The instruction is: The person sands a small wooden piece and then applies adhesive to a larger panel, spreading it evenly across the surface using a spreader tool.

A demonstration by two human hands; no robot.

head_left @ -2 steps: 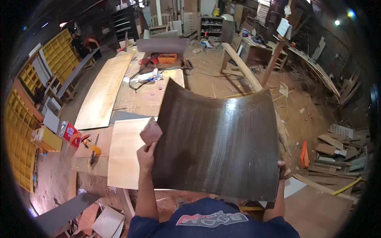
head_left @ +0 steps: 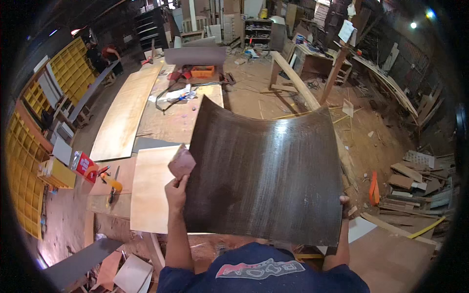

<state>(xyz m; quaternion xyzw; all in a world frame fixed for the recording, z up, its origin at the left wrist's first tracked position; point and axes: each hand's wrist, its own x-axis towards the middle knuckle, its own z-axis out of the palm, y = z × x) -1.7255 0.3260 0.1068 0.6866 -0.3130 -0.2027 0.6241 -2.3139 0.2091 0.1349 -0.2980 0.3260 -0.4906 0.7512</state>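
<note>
A large dark brown, glossy sheet [head_left: 264,176] is bowed in front of me, its far corners raised and its middle sagging. At its left edge my left hand [head_left: 176,194] is closed, pinching a small pinkish, flat, roughly square piece [head_left: 181,163] between thumb and fingers. Whether that hand also grips the sheet cannot be told. My right hand [head_left: 345,207] is closed on the sheet's right edge, most of its fingers hidden behind it. A pale wood-grained sheet [head_left: 149,190] lies on the bench beneath, partly covered by the dark one.
The workbench [head_left: 171,124] carries a long pale panel [head_left: 124,110], an orange tray [head_left: 202,72] and an orange-handled tool [head_left: 112,182]. A red-and-white can [head_left: 84,166] stands at left. Wood scraps [head_left: 415,190] are piled at right. A person [head_left: 110,52] bends at the far left.
The bench and background sit slightly further left in view. My hands and the dark sheet keep almost the same pose, with the pinkish piece shifted slightly left.
</note>
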